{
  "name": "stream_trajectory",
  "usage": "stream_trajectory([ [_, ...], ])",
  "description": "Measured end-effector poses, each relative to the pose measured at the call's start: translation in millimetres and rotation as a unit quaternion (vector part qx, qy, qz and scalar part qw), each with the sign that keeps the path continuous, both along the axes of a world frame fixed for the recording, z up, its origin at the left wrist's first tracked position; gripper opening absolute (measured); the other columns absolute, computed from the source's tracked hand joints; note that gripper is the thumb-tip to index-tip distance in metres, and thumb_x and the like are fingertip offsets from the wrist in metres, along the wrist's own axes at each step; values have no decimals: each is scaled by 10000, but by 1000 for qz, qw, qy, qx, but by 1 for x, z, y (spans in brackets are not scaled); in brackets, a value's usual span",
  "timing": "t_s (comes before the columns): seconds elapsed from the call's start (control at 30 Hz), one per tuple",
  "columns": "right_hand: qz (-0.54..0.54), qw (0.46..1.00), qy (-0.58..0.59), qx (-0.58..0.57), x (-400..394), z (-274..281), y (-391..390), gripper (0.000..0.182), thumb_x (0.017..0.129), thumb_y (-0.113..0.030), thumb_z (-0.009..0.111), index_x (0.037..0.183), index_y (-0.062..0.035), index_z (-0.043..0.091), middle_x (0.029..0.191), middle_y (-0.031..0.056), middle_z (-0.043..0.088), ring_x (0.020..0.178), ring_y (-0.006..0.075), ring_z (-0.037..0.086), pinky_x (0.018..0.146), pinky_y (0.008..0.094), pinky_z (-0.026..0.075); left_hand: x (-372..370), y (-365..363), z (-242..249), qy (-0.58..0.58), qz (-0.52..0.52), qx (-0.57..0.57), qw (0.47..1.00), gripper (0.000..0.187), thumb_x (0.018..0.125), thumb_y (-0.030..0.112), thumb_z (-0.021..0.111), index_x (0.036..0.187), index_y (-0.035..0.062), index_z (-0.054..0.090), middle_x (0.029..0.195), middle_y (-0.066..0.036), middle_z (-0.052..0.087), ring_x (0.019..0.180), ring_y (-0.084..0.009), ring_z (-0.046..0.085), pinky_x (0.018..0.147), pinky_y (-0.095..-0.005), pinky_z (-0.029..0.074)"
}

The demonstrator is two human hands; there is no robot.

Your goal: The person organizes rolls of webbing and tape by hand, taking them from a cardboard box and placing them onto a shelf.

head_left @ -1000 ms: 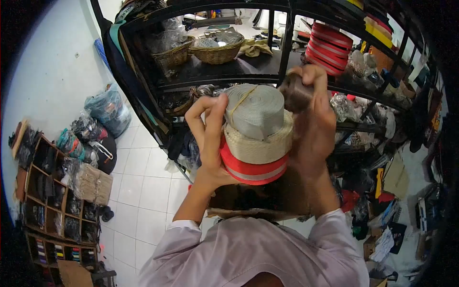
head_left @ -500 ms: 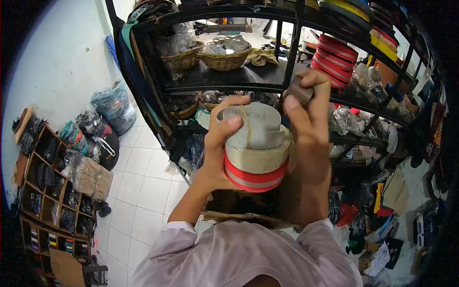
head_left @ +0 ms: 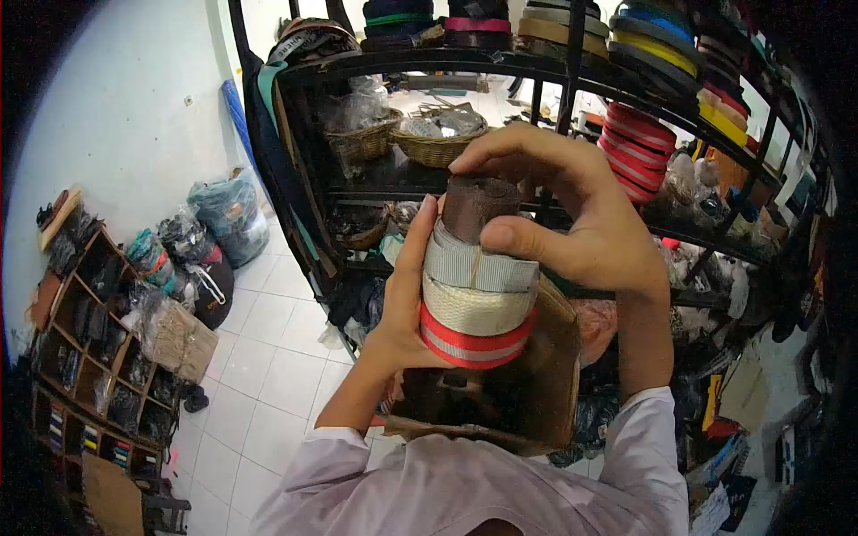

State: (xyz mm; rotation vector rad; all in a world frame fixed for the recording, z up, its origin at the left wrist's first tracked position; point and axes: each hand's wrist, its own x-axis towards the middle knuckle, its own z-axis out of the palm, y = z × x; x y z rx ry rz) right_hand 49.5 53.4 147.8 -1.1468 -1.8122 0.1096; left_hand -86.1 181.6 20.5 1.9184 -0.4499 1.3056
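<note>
stack of 4 webbing rolls [head_left: 478,286] upright; left hand [head_left: 407,304] fingers wrap it, right hand [head_left: 572,223] fingers pinch brown roll [head_left: 475,204].

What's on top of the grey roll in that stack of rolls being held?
A small brown roll sits on the grey roll, pinched by the right hand. The left hand steadies the stack's side. The grey roll's top face is covered, so nothing else there can be seen.

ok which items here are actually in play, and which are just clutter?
In hand:
left hand steadying the stack: red reflective roll, cream roll, grey roll
right hand holding the brown roll on top
cardboard box below

Lying about:
wicker baskets
shelf tape rolls
bagged goods on floor
</note>
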Motion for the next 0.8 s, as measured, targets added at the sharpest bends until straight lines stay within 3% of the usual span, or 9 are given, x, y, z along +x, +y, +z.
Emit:
stream_trajectory([
  [0.07,19,999,6,30,0,0,3,442,779,-300,777,1115,-52,634,1055,92,649,997,177,611,894,301,465,1,-1,2,14,-20,-35,999,1347,538,282,951,1514,-24,75,1462,-229,375,1310,-316,458,1080,-397,358],
  [0.17,43,999,10,-29,8,2,-7,974,633,-458,861,1404,-42,437,1404,115,472,1244,244,507,990,371,423,10,5,15,-19,12,2,1000,1414,503,258,965,1523,18,15,1473,-214,353,1299,-317,466,1077,-422,379],
  [0.27,-101,991,77,-34,-21,-1,-32,1071,535,-460,907,1422,-97,430,1463,124,414,1284,297,473,990,419,433,21,14,33,-56,53,42,996,1457,483,280,974,1533,69,-15,1519,-185,264,1331,-311,421,1090,-446,383],
  [0.3,-147,983,-106,22,-13,-2,-24,1128,495,-377,936,1453,-153,385,1494,133,373,1307,328,448,954,424,478,24,18,41,-60,54,52,995,1447,494,296,968,1533,64,-12,1521,-185,258,1337,-306,412,1088,-444,385],
  [0.43,-125,989,3,76,0,9,3,1233,516,-271,935,1514,-161,219,1499,135,352,1309,319,450,893,337,531,49,43,74,-48,12,71,996,1418,516,306,957,1529,48,-1,1495,-193,300,1318,-303,437,1075,-445,400],
  [0.47,-121,982,-3,144,7,12,15,1198,544,-267,922,1511,-154,224,1496,140,350,1280,301,478,910,358,524,56,47,83,-48,11,78,996,1405,526,299,953,1528,47,2,1481,-196,325,1303,-305,455,1073,-446,401],
  [0.67,-164,980,-23,113,38,52,42,1011,601,-240,876,1453,-132,342,1389,124,447,1211,257,520,962,377,483,99,80,135,-99,82,187,974,1298,561,214,919,1518,12,66,1425,-217,402,1267,-296,498,1039,-401,412],
  [0.77,-211,958,-85,176,78,78,69,1023,597,-259,887,1452,-112,345,1331,168,502,1190,276,537,971,403,473,132,101,175,-148,131,244,950,1352,526,279,936,1516,11,54,1473,-256,330,1330,-337,420,1087,-407,353],
  [0.8,-225,962,-24,155,87,87,76,1039,605,-274,891,1462,-106,328,1326,178,509,1174,278,548,951,383,482,145,112,189,-147,141,265,942,1443,496,321,951,1515,13,-23,1478,-285,308,1353,-367,379,1110,-409,317],
])
